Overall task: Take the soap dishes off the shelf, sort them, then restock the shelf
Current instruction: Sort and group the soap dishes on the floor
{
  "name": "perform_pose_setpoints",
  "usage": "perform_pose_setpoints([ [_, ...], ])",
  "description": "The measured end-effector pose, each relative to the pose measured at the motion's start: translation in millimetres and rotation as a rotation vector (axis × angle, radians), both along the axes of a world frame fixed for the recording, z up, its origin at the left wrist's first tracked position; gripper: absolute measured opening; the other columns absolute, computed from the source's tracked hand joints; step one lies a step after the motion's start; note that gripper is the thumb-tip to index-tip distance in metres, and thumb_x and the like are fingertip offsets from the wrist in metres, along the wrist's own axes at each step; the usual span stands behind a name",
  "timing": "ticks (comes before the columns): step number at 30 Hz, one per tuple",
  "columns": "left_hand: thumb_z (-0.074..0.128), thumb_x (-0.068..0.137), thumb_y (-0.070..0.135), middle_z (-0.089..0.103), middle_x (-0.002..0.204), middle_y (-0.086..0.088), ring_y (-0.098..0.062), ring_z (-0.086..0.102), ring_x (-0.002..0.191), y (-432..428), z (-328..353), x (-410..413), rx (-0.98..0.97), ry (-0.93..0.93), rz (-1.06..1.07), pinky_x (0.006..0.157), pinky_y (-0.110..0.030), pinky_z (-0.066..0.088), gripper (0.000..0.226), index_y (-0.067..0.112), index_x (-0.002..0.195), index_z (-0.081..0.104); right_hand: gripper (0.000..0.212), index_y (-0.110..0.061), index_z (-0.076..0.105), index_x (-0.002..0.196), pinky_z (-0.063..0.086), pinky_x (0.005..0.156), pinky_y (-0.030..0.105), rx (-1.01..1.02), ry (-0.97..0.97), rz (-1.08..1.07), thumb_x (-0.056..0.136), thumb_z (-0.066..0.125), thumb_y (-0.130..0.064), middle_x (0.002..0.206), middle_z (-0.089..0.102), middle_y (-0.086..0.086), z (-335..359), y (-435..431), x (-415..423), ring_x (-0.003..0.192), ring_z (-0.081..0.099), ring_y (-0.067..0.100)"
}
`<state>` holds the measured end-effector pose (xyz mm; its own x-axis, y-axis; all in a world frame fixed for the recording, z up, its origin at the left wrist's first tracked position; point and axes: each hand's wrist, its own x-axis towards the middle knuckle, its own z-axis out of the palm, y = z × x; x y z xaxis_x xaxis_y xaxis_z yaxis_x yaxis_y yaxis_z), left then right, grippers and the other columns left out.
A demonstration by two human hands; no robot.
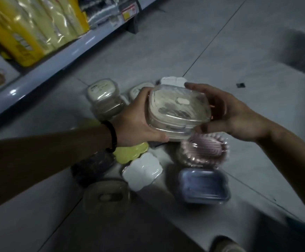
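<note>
A small stack of cream soap dishes in clear wrap is held above the floor. My left hand grips its left side, thumb under the near edge. My right hand cups its right side with curved fingers. Below them more wrapped soap dishes lie on the floor: a cream stack, a pink scalloped one, a blue rectangular one, a white lobed one, a yellow one, a dark one and a brownish clear one.
A grey shelf edge runs diagonally at the upper left, with yellow packages on it and a price tag farther along. Grey floor tiles lie to the right. A shoe tip shows at the bottom.
</note>
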<state>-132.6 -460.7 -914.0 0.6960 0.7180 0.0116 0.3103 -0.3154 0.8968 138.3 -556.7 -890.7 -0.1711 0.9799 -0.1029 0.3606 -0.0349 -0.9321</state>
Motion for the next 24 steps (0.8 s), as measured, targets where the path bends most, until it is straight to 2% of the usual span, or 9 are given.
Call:
perform_pose_setpoints([
  [3, 0.105, 0.052, 0.027, 0.067, 0.128, 0.016, 0.004, 0.064, 0.12, -23, 10, -36, 0.04, 0.033, 0.062, 0.103, -0.026, 0.054, 0.106, 0.016, 0.141, 0.048, 0.118, -0.034, 0.042, 0.159, 0.055, 0.108, 0.039, 0.001, -0.15, -0.016, 0.058, 0.101, -0.051, 0.141, 0.065, -0.01, 0, -6, -39, 0.129, 0.064, 0.009],
  [6, 0.103, 0.057, 0.011, 0.071, 0.122, 0.019, 0.007, 0.065, 0.118, -61, 13, -69, 0.007, -0.026, 0.051, 0.099, -0.019, 0.054, 0.091, 0.028, 0.132, 0.056, 0.105, -0.032, 0.048, 0.149, 0.056, 0.099, 0.02, -0.035, -0.056, 0.028, 0.059, 0.101, -0.019, 0.131, 0.067, -0.021, 0, -35, -83, 0.124, 0.064, -0.001],
  [8, 0.101, 0.062, 0.009, 0.071, 0.133, 0.008, -0.01, 0.066, 0.127, -86, 2, -87, -0.055, -0.08, -0.008, 0.105, -0.036, 0.055, 0.091, 0.025, 0.139, 0.057, 0.105, -0.028, 0.047, 0.149, 0.056, 0.099, 0.022, -0.058, -0.037, 0.044, 0.06, 0.101, -0.014, 0.133, 0.066, -0.021, -8, -63, -104, 0.125, 0.065, 0.002],
  [10, 0.103, 0.061, 0.011, 0.067, 0.139, 0.004, -0.015, 0.063, 0.131, -111, -21, -102, -0.125, -0.049, -0.004, 0.108, -0.042, 0.054, 0.097, 0.02, 0.145, 0.055, 0.114, -0.027, 0.043, 0.154, 0.056, 0.104, 0.03, -0.097, -0.067, 0.008, 0.059, 0.104, -0.015, 0.136, 0.066, -0.017, -27, -93, -118, 0.126, 0.065, 0.004],
  [12, 0.106, 0.054, 0.023, 0.066, 0.14, 0.01, -0.007, 0.062, 0.13, -136, -37, -112, -0.109, 0.041, 0.035, 0.105, -0.035, 0.054, 0.109, 0.024, 0.148, 0.051, 0.123, -0.034, 0.038, 0.158, 0.056, 0.107, 0.038, -0.137, -0.133, -0.066, 0.055, 0.105, -0.026, 0.141, 0.063, -0.014, -44, -119, -128, 0.127, 0.064, 0.004],
  [14, 0.108, 0.048, 0.027, 0.065, 0.136, 0.013, 0.004, 0.059, 0.126, -160, -54, -120, -0.06, 0.093, 0.115, 0.099, -0.017, 0.05, 0.116, 0.018, 0.147, 0.049, 0.121, -0.035, 0.037, 0.158, 0.058, 0.103, 0.039, -0.123, -0.19, -0.102, 0.056, 0.101, -0.036, 0.14, 0.064, -0.013, -59, -143, -139, 0.125, 0.064, 0.004],
  [15, 0.107, 0.05, 0.028, 0.064, 0.137, 0.012, 0.004, 0.059, 0.127, -168, -60, -122, -0.057, 0.09, 0.122, 0.099, -0.016, 0.049, 0.114, 0.015, 0.147, 0.049, 0.117, -0.032, 0.038, 0.158, 0.059, 0.101, 0.037, -0.106, -0.202, -0.104, 0.058, 0.098, -0.039, 0.138, 0.064, -0.012, -66, -154, -144, 0.124, 0.064, 0.004],
  [19, 0.099, 0.068, 0.017, 0.059, 0.147, 0.007, -0.017, 0.057, 0.137, -196, -93, -130, -0.127, 0.03, 0.085, 0.11, -0.044, 0.049, 0.093, 0.019, 0.147, 0.05, 0.111, -0.02, 0.039, 0.159, 0.055, 0.105, 0.035, -0.054, -0.296, -0.087, 0.065, 0.09, -0.049, 0.146, 0.058, -0.004, -96, -184, -161, 0.132, 0.059, 0.009],
  [24, 0.093, 0.066, 0.025, 0.058, 0.134, 0.017, -0.008, 0.058, 0.126, -215, -113, -138, -0.029, 0.144, 0.117, 0.102, -0.041, 0.051, 0.079, 0.025, 0.135, 0.054, 0.109, -0.022, 0.036, 0.159, 0.054, 0.107, 0.042, -0.051, -0.29, -0.093, 0.065, 0.079, -0.057, 0.148, 0.054, 0.004, -130, -200, -174, 0.133, 0.056, 0.019],
])
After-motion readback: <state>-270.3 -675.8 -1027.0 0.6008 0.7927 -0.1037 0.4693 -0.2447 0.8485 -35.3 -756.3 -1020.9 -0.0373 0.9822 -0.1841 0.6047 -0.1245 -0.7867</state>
